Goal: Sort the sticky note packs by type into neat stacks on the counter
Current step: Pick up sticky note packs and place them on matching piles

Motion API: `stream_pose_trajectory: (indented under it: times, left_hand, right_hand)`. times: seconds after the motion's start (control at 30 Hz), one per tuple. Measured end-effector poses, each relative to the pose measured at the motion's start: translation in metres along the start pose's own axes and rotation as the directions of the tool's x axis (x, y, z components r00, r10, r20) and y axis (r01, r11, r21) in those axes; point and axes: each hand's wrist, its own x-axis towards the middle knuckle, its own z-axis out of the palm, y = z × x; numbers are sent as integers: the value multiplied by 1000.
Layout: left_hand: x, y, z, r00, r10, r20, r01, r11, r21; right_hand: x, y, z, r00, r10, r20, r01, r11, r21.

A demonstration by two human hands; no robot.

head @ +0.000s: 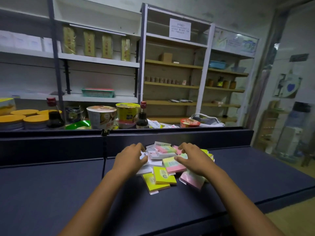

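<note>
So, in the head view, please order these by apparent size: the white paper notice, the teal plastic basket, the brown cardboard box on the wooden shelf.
1. Teal plastic basket
2. White paper notice
3. Brown cardboard box

All stand far away, so this ranks looks only.

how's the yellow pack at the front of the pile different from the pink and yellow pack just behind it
The yellow pack is plain yellow on its face; the pink and yellow pack is banded in two colours. The yellow pack lies at the pile's near edge, clear of both hands; the pink and yellow pack sits by the right hand. Both lie tilted, unsorted, on the counter.
</note>
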Motion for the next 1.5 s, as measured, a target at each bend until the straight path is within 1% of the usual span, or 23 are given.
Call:
stream_pose_trajectory:
  times: [0.23,0.43,0.5,0.53,0.6,0.67,0.7,0.73,0.8,0.87,0.97,1.1,1.17,1.27,1.37,1.5]
  left_hand:
    - [23,-22,24,991,-121,-58,119,992,-40]
    - [26,-45,41,965,-239,-113,217,960,-180]
    - [28,-55,41,964,-256,-69,230,938,-258]
    - [29,-60,40,967,-255,-26,237,929,-283]
    - [27,-68,37,962,-245,123,271,918,-289]
    - [24,-75,36,932,-230,279,295,930,-221]
    - [23,-78,35,919,-223,325,287,944,-163]
    - [22,-79,35,906,-232,353,290,949,-121]
    - [21,-80,35,894,-260,366,324,938,-124]
    - [22,-82,37,905,-261,337,332,927,-173]
    - [21,-81,37,935,-255,245,319,907,-275]
    - [21,-70,31,976,-201,81,216,866,-450]
    - [20,-62,28,983,-183,-2,156,842,-517]
    - [17,-49,27,981,-176,-80,91,783,-615]
    - [16,-40,27,972,-185,-148,36,731,-681]
    - [16,-37,26,961,-181,-208,-8,735,-678]
  right_hand:
    - [60,16,22,996,-85,26,83,993,84]
    - [104,23,48,983,-175,52,165,973,160]
    - [114,25,54,981,-191,40,179,963,200]
    - [117,25,58,980,-197,32,185,957,225]
    - [123,26,63,978,-207,17,195,942,275]
    - [127,27,67,979,-206,0,194,923,332]
    - [128,28,69,978,-207,-14,199,914,355]
    - [130,29,71,978,-207,-32,204,906,370]
    - [132,32,73,978,-200,-61,208,900,384]
    - [132,34,72,977,-194,-86,212,895,394]
    - [132,39,68,972,-193,-132,232,873,429]
    - [129,45,65,975,-158,-157,215,849,482]
    - [128,51,66,978,-136,-156,196,848,492]
    - [127,58,68,984,-97,-147,158,856,492]
    - [126,60,73,990,-85,-110,127,882,454]
    - [124,58,78,997,-77,-33,83,944,321]
